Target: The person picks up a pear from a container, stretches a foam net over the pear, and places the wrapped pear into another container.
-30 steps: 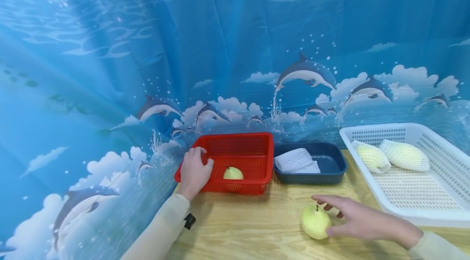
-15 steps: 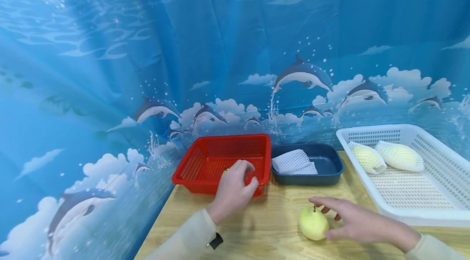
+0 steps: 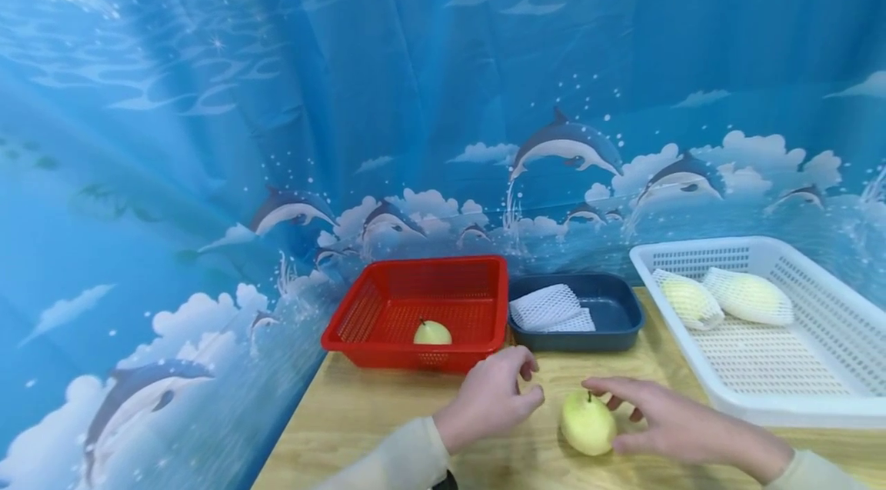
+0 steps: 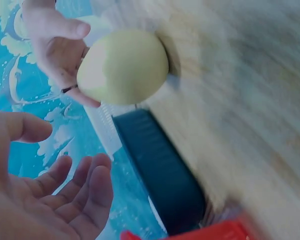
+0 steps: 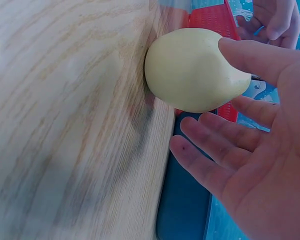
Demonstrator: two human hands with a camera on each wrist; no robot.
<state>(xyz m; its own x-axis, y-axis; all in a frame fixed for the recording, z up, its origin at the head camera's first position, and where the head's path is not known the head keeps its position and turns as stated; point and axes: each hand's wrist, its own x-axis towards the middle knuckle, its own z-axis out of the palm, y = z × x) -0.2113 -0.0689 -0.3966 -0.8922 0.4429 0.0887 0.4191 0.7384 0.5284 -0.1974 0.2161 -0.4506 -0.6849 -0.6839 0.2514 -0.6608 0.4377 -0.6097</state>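
A pale yellow-green pear rests on the table, stem up. My right hand steadies it from the right, thumb on the near side and index finger by the stem; the other fingers spread loosely below the pear in the right wrist view. Left of that pear hovers my left hand, holding nothing, its fingers loosely bent. In the left wrist view the left palm faces the pear, with a gap between. A second pear sits in the red basket, partly behind its front wall.
A dark blue tray with white foam net sleeves stands beside the red basket. At right, a white basket holds two pears in foam nets. A dolphin-printed curtain hangs behind the wooden table.
My left hand has moved from the red basket's left side, across its front, rightward and nearer toward the pear on the table. The right hand has stayed at that pear.
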